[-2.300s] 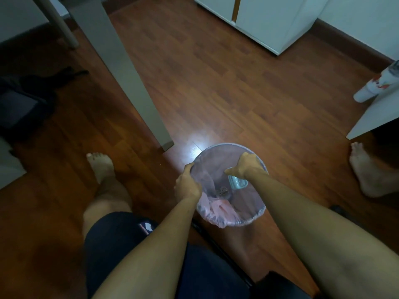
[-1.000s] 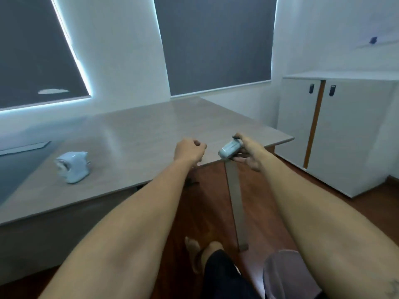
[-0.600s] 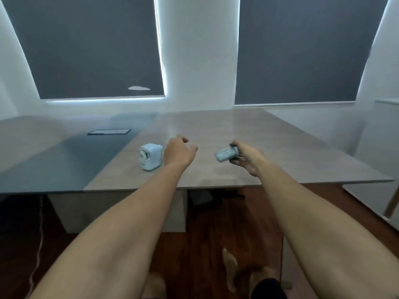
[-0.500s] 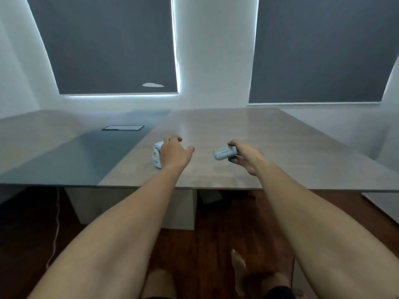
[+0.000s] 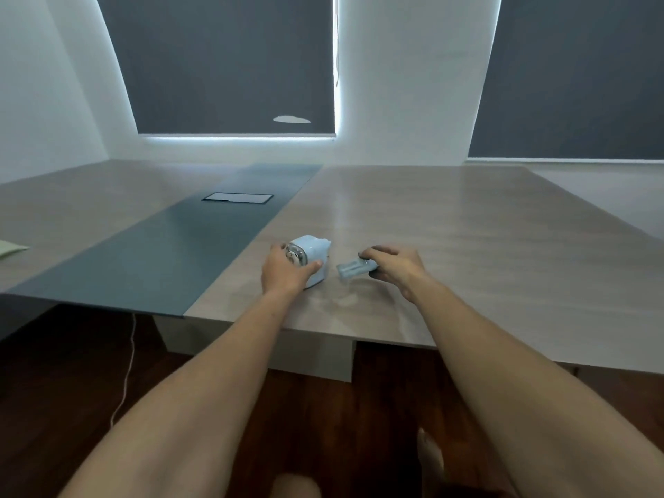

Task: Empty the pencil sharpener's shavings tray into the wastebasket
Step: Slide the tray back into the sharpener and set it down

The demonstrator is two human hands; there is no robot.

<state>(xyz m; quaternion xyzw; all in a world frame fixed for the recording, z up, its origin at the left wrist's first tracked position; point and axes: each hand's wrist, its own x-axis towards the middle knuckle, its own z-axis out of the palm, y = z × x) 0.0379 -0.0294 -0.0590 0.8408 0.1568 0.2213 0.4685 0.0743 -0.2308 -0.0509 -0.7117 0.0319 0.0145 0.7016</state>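
A pale blue pencil sharpener (image 5: pixel 313 256) stands on the wooden table (image 5: pixel 467 246) near its front edge. My left hand (image 5: pixel 285 271) wraps around the sharpener's near side, thumb to the right and fingers to the left. My right hand (image 5: pixel 395 269) holds the small translucent blue shavings tray (image 5: pixel 354 269) just right of the sharpener, its open end pointing at the sharpener, a short gap apart. The wastebasket is out of view.
A dark grey strip (image 5: pixel 172 253) with a rectangular cable hatch (image 5: pixel 237 198) runs across the table to the left. A pale paper corner (image 5: pixel 10 248) lies at the far left. Below are the dark wood floor, a white cable (image 5: pixel 125 375) and my bare foot (image 5: pixel 429 451).
I turned up from the wastebasket on the floor to the table. My left hand reached the sharpener and closed around it. My right hand brought the tray close beside it.
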